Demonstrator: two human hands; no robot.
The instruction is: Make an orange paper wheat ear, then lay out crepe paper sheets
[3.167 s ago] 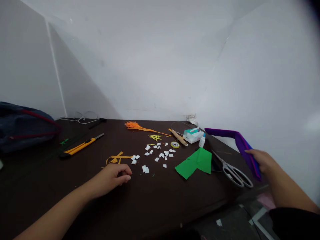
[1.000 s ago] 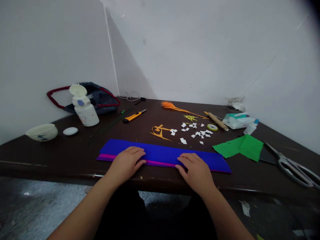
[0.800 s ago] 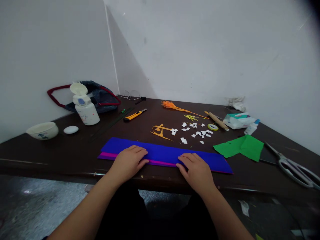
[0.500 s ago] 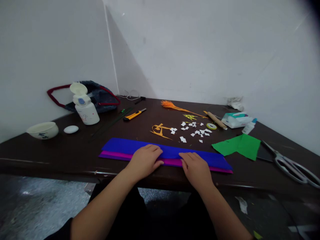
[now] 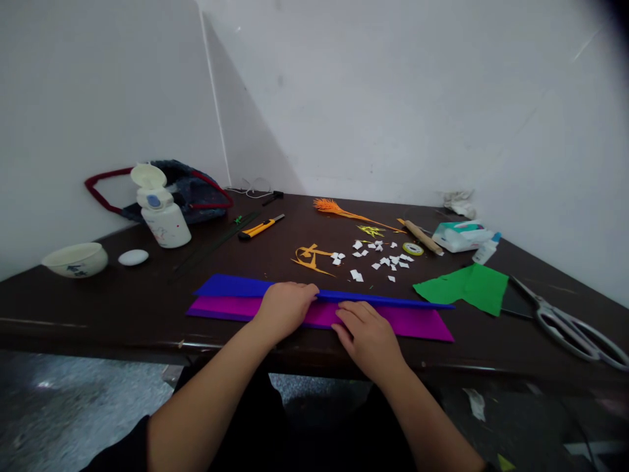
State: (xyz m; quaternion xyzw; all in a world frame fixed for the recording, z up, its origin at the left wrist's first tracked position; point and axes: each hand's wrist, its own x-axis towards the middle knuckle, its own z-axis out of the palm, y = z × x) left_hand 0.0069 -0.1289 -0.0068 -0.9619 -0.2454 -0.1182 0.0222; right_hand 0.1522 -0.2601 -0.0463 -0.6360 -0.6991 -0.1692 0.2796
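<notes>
A long folded strip of blue paper (image 5: 228, 286) lies along the front edge of the table, over a magenta paper (image 5: 417, 322) with a purple edge beneath it. My left hand (image 5: 287, 307) is closed on the near edge of the blue paper, its fingertips at the lifted fold and partly hidden. On the magenta paper, just right of the middle, rests my right hand (image 5: 368, 333), with the thumb apart from the loosely bent fingers. The right part of the blue paper is tipped up and looks narrow from here.
Beyond the paper are white paper bits (image 5: 388, 261), orange strips (image 5: 313, 255), a yellow cutter (image 5: 259, 228) and a tape roll (image 5: 413, 249). To the right lie green paper (image 5: 484, 288) and scissors (image 5: 565, 326). A bowl (image 5: 78, 261) and bottle (image 5: 164, 219) stand left.
The near edge of the blue paper has been lifted away from me, baring more magenta paper, mostly on the right. My right hand has shifted slightly left, off the blue paper's edge.
</notes>
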